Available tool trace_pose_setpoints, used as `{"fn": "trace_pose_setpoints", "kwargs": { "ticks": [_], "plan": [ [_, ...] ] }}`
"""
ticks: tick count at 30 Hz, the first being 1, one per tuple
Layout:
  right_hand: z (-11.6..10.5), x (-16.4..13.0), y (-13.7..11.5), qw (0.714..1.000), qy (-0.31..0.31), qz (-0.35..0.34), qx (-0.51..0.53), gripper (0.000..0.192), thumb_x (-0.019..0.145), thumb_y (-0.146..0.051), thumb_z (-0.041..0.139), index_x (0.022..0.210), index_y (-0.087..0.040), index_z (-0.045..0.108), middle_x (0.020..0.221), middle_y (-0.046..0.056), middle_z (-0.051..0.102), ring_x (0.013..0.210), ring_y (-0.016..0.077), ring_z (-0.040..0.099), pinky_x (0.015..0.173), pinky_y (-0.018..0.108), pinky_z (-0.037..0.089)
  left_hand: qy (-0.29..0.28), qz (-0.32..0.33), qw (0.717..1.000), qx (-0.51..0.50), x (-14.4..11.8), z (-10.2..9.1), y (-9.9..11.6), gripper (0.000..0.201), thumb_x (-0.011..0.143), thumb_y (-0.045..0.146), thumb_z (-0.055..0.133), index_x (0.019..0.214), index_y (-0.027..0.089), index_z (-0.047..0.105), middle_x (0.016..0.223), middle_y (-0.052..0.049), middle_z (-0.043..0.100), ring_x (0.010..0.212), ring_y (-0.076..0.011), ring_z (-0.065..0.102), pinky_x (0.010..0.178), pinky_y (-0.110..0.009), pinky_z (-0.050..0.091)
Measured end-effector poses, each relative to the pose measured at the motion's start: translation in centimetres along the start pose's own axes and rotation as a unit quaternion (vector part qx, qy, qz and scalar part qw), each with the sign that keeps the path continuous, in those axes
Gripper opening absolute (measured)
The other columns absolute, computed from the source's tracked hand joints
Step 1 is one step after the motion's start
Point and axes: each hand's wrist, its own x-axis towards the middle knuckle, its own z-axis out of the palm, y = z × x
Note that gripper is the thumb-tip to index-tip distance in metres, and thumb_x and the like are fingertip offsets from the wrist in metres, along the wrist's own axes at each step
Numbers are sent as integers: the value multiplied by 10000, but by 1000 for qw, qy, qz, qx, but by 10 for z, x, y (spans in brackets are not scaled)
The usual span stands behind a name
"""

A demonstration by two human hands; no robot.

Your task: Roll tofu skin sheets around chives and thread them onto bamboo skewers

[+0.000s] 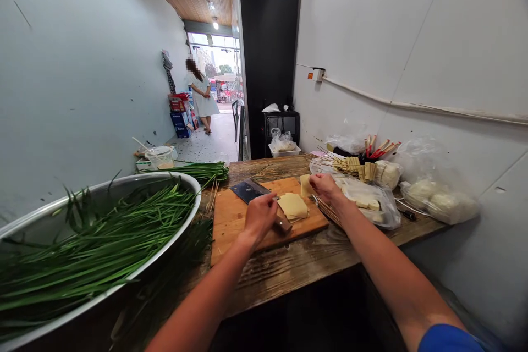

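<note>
On the wooden cutting board (231,214) lies a stack of pale yellow tofu sheets (293,206). A cleaver (247,191) rests flat to its left, its wooden handle pointing toward me. My left hand (260,213) is above the handle, thumb and fingers pinched together; whatever may be between them is too small to make out. My right hand (326,187), also closed, pinches a small tofu sheet piece (306,185) at the board's far right edge. Below my right wrist, a bundle of thin wooden skewers (330,212) lies beside the board.
At left stands a large metal basin (197,190) of green chives (124,236), with more chives behind it. To the right are skewered folded tofu pieces (350,165), a plastic bag of white blocks (363,198) and bagged white food (449,201). Someone stands near the doorway (202,93).
</note>
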Motion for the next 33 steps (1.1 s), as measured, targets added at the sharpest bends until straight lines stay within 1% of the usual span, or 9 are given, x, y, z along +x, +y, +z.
{"fn": "trace_pose_setpoints", "kwargs": {
  "ticks": [4, 8, 11, 16, 20, 22, 27, 30, 33],
  "plan": [
    [12, -5, -37, 990, -52, 64, 111, 63, 603, -195, 511, 635, -186, 457, 567, -27, 567, 527, 96, 542, 574, 243, 472, 92, -55, 993, -54, -33, -49, -23, 294, 796, 265, 490, 1012, 174, 666, 978, -41, 693, 883, -162, 640, 845, -261, 476],
    [51, -22, -56, 943, -187, 185, 203, 77, 616, -143, 535, 692, -158, 529, 579, 10, 609, 579, 134, 591, 625, 300, 493, 100, -92, 990, -48, -88, -89, -58, 357, 801, 355, 484, 1055, 163, 646, 836, -23, 715, 803, -177, 658, 774, -279, 510],
    [84, -28, -59, 935, -228, 198, 184, 52, 631, -144, 532, 683, -147, 538, 577, 17, 604, 567, 133, 577, 592, 278, 473, 85, -107, 990, -43, -128, -104, -77, 350, 800, 375, 491, 1027, 171, 661, 836, -18, 716, 781, -176, 666, 725, -261, 529],
    [133, -43, -65, 987, -151, -32, -47, 41, 726, -186, 480, 708, -183, 517, 593, -28, 558, 562, 105, 511, 563, 215, 403, 72, -40, 996, -22, -164, -113, -87, 278, 820, 327, 500, 1004, 209, 670, 871, -15, 713, 770, -151, 668, 689, -227, 544],
    [177, -95, -45, 903, -156, -179, -357, 162, 815, -182, 421, 859, -171, 576, 792, 71, 642, 733, 177, 576, 669, 284, 417, 77, 59, 995, 28, -168, -112, -89, 257, 833, 230, 476, 1009, 207, 662, 925, -39, 700, 841, -157, 654, 755, -267, 543],
    [193, -127, -26, 856, -189, -235, -420, 204, 832, -184, 429, 967, -161, 580, 944, 111, 646, 892, 218, 574, 763, 323, 418, 64, 108, 991, 54, -164, -108, -91, 294, 828, 154, 439, 1026, 198, 651, 970, -54, 687, 906, -163, 636, 815, -300, 527],
    [180, -158, 3, 823, -64, -290, -484, 325, 863, -120, 375, 1147, -187, 518, 1226, 114, 538, 1150, 231, 447, 973, 400, 301, -3, 115, 983, 140, -134, -91, -96, 361, 845, 111, 366, 1104, 184, 606, 1161, -92, 604, 1103, -204, 540, 955, -396, 437],
    [152, -138, -1, 809, 22, -219, -545, 281, 845, -151, 437, 1105, -179, 541, 1144, 150, 568, 1070, 270, 484, 898, 419, 343, -65, 74, 974, 205, -109, -78, -94, 339, 880, 238, 386, 1152, 167, 575, 1271, -112, 520, 1200, -239, 453, 1034, -439, 331],
    [136, -114, -6, 789, 8, -151, -596, 250, 820, -186, 501, 1063, -159, 553, 934, 143, 620, 898, 258, 542, 771, 371, 389, -112, 50, 961, 249, -91, -68, -89, 453, 871, 389, 407, 1232, 135, 511, 1341, -135, 440, 1275, -266, 349, 1082, -461, 218]
  ]
}}
